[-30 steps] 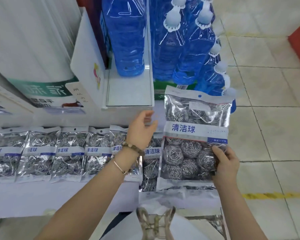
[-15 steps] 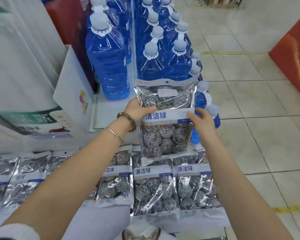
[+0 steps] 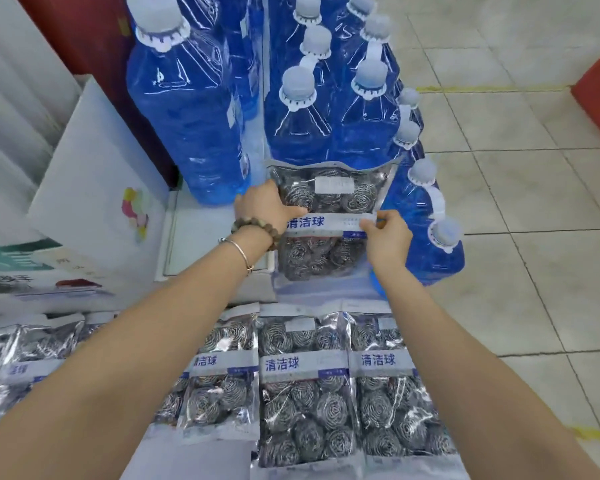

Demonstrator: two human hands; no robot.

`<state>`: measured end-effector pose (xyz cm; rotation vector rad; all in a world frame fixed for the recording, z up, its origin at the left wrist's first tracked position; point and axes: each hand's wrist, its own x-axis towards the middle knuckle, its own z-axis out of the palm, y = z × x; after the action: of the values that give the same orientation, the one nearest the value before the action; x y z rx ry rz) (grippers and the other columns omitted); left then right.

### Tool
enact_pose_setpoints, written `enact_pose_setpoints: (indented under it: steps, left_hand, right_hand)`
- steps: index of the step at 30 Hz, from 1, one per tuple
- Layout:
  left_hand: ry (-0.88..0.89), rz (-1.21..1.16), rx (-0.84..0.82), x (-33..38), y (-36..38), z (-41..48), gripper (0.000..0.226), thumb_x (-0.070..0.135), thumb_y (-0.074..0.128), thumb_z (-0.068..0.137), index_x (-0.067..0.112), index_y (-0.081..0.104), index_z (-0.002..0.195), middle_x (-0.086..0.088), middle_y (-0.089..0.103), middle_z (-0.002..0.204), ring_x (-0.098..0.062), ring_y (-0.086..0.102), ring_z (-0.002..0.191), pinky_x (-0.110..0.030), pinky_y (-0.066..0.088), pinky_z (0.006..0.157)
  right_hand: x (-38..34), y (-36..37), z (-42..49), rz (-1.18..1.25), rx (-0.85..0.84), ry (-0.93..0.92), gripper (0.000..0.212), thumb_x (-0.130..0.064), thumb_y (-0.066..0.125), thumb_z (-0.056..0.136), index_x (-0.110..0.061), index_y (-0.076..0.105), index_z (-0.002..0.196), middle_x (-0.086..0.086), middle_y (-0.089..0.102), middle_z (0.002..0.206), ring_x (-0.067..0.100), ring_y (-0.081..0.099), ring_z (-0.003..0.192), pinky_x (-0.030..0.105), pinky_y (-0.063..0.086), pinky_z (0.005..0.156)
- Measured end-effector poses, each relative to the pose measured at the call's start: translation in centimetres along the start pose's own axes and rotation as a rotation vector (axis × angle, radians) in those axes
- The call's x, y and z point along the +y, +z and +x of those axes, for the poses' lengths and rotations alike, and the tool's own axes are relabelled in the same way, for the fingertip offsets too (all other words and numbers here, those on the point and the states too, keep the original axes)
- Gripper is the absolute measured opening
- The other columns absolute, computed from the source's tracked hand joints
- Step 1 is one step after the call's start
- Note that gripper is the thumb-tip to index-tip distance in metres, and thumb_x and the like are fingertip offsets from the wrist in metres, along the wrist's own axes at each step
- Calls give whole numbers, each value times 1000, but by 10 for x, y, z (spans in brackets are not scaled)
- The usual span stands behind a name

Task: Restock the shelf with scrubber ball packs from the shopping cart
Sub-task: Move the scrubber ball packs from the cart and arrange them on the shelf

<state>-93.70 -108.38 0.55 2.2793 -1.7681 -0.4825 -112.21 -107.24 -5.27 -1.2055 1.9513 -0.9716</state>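
Clear plastic pack of silvery steel-wire scrubber balls is held at both sides, in front of tall blue-liquid bottles with grey caps. Its left edge is gripped by the left hand, thumb across the white label band. The band's right end is pinched by the right hand. Below, a row of identical packs is laid flat on the white shelf.

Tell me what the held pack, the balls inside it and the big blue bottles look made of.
Held pack: thin clear plastic film, glossy, with wrinkled glare. Balls: coiled metal wire, likely steel, silvery, shiny. Bottles: clear hard plastic holding blue liquid, judging by highlights; caps look matte white plastic.
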Motion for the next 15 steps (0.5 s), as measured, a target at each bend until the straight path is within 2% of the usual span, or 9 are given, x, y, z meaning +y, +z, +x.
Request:
enact_pose_setpoints:
  steps: [2, 5, 7, 11, 15]
  left_hand:
    - [48, 191, 40, 1, 12, 8, 73, 66, 60, 70, 8, 55, 114, -12, 53, 122, -30, 45, 116, -40, 35, 95]
    - [120, 313, 84, -1, 26, 15, 73, 69, 55, 72, 10, 58, 115, -10, 46, 126, -29, 37, 119, -40, 31, 96]
    - [147, 348, 90, -3, 32, 19, 65, 63, 55, 77, 11, 58, 115, -10, 43, 127, -29, 34, 120, -40, 30, 95]
    - [169, 416, 119, -3, 39, 20, 58, 55, 53, 82, 8, 56, 116, -11, 39, 130, -29, 31, 122, -41, 28, 96]
    - [173, 330, 166, -7, 39, 19, 58, 51, 57, 81, 6, 53, 117, -11, 41, 129, -30, 33, 121, -40, 29, 96]
  right_hand:
    - [13, 10, 6, 27, 22, 15, 29, -20, 58, 90, -5, 57, 115, 5, 57, 93, 21, 53, 86, 24, 34, 71]
    - [28, 19, 11, 33, 46, 51, 25, -17, 54, 92, -4, 55, 114, 4, 55, 92, 18, 49, 83, 21, 31, 65]
    - [34, 24, 13, 39, 42, 53, 22, -15, 52, 92, -2, 54, 110, 3, 53, 91, 17, 47, 82, 23, 32, 66]
    - [37, 27, 17, 72, 32, 26, 21, -12, 51, 93, -1, 54, 110, 3, 53, 92, 16, 47, 81, 15, 28, 62]
    - [40, 29, 16, 128, 49, 4, 22, -12, 53, 92, -2, 55, 111, 1, 55, 93, 14, 50, 82, 14, 32, 66]
